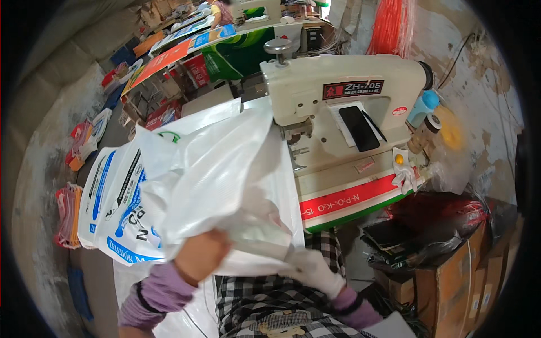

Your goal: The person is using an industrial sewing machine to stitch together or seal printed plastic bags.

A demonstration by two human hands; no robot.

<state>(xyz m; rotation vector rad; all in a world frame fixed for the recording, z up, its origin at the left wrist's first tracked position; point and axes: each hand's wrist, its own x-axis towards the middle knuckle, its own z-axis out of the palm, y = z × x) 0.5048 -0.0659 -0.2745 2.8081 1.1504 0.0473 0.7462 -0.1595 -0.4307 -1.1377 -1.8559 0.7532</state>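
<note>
A white woven plastic sack (211,186) is lifted and bunched in front of me, its upper part raised and creased. My left hand (203,253), bare and a little blurred, is closed on its near left edge. My right hand (316,272), in a white glove, grips the near right edge; its fingertips are partly hidden by the sack. Just beyond the sack's right side is the needle area of a cream industrial sewing machine (349,79). More white sacks with blue print (127,208) lie spread and overlapping to the left, under the raised one.
On the machine bed rest a black phone (359,128), a pen and a white glove (403,172). A blue-capped bottle (422,107) and a jar (425,132) stand behind. Cardboard boxes (451,281) are at lower right. Folded sack bundles (69,217) lie left; a person (221,12) is far back.
</note>
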